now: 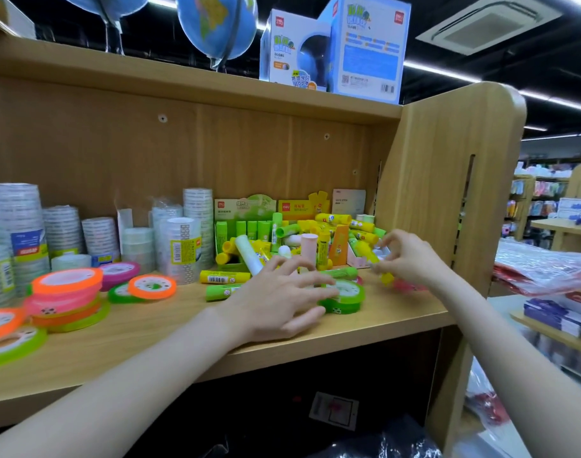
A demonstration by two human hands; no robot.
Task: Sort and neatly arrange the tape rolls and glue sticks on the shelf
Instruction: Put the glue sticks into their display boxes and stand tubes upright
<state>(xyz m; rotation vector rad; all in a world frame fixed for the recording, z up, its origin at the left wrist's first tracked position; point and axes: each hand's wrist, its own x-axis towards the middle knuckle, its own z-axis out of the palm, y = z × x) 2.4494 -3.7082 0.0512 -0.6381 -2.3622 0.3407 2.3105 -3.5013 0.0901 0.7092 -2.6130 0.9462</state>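
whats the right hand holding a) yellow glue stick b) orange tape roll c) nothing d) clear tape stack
a: the right hand pinches a yellow glue stick at the right end of the pile, while the orange tape rolls lie far to the left.

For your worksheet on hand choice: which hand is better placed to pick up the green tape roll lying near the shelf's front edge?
Left. The left hand hovers open beside the green tape roll, while the right hand already pinches a yellow glue stick.

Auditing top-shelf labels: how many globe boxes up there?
2. Left box and right box stand side by side at the top shelf's right end. More may hide behind them.
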